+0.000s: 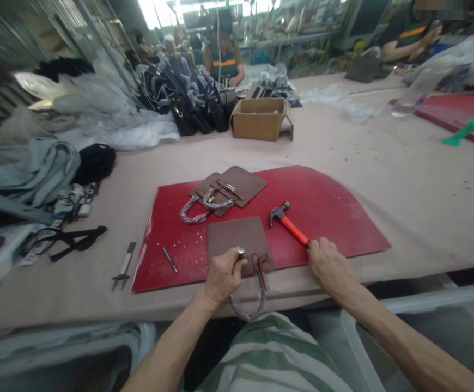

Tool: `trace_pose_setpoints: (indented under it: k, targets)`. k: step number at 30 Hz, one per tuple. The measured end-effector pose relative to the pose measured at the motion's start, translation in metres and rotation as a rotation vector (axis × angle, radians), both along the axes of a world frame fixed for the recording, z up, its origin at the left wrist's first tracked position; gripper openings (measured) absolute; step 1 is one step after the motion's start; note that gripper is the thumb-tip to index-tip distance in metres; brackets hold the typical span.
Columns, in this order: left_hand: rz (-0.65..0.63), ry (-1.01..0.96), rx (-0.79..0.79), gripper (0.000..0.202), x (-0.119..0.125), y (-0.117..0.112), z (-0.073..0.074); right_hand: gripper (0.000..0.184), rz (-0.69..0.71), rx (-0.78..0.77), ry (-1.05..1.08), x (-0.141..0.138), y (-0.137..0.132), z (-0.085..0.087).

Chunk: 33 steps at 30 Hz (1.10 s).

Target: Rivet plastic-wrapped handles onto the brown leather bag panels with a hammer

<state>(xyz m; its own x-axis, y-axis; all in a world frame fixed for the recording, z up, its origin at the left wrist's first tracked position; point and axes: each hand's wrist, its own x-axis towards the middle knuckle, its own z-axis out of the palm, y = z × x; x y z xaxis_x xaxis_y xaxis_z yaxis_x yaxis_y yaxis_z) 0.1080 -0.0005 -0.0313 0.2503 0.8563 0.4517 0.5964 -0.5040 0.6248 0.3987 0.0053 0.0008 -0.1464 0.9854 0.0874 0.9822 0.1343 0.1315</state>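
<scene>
A brown leather-like panel lies flat on the red board, at the near edge of the tabletop. Its plastic-wrapped handle hangs over that edge towards the wearer, which probably lets the panel sit flat instead of riding up on the loop.

The left hand has its grip clenched around a short metal tool, whose round end pokes up above the thumb and forefinger. It seems to be held upright over the panel's near part, just left of the brown strap; whether its lower end touches the panel is hidden. The board presumably serves as a backing that spares the tabletop.

The right hand grasps the claw hammer by the end of its orange handle, the head pointing far and left, low over the board. A hold so far back would favour swing. Both forearms reach in from the near side, the left angled rightward, the right angled leftward, wrists low.

Two more brown panels overlap farther off, apparently set aside to leave room; a slim metal rod lies to the left, within reach.
</scene>
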Motion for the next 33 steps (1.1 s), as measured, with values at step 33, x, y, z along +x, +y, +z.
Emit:
trace_pose_setpoints:
  k: [33]
  targets:
    - [0.045, -0.033, 0.086, 0.015, -0.003, -0.004, -0.005, 0.018, 0.319, -0.195, 0.305, -0.026, -0.067, 0.118]
